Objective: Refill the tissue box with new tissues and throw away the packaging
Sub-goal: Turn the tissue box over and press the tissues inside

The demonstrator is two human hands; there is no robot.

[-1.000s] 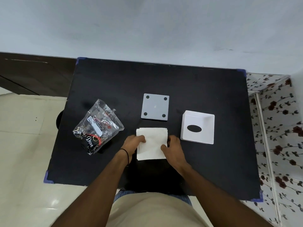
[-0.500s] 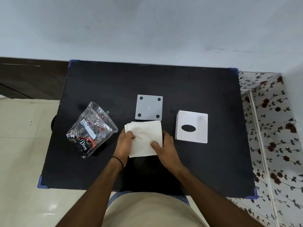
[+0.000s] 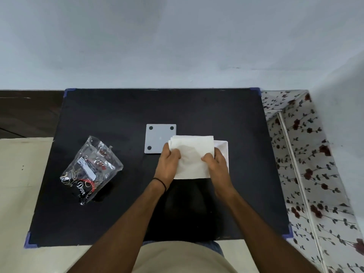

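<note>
Head view: left hand [image 3: 169,164] and right hand [image 3: 217,165] grip tissue stack [image 3: 192,154], apparently over white tissue box [image 3: 223,149]; empty wrapper [image 3: 91,169] on desk [image 3: 118,111].

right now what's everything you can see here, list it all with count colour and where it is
table: one, black with blue corner guards, fills the middle of the view
tissue stack: one, white, held by both hands, in front of most of the tissue box
tissue box: one, white, right of centre on the table, only its right edge showing
base plate: one, grey with dark round pads at its corners, centre of the table, left of the tissues
packaging: one, clear and black plastic with red print, crumpled on the table's left side
floral surface: one, white with dark red flowers, right of the table
left hand: one, black band at the wrist, grips the stack's left side
right hand: one, grips the stack's right side
</note>
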